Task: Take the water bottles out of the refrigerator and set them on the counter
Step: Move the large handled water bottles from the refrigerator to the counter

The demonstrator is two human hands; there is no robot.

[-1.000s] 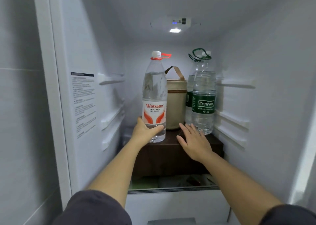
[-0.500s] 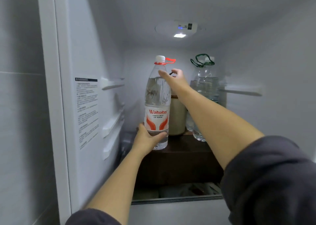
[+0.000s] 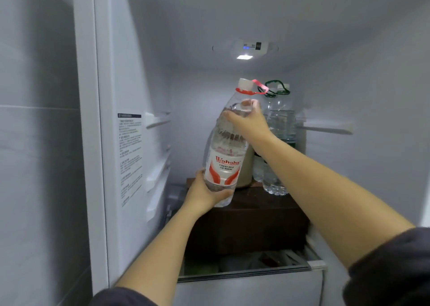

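Observation:
A large clear water bottle with a red-and-white Wahaha label and a red carry ring is tilted, top leaning right, lifted off the dark brown box inside the refrigerator. My left hand cups its base from below. My right hand grips its shoulder just under the neck. Behind my right forearm stand two clear bottles with green labels and green carry rings, upright on the box, partly hidden.
A beige round bag sits behind the held bottle. White fridge walls with shelf rails close in left and right. A drawer lies below the box. The interior lamp glows overhead.
My right hand went from the box top up to the bottle's shoulder and closed on it. The Wahaha bottle has lifted off the box and tilted, coming toward me.

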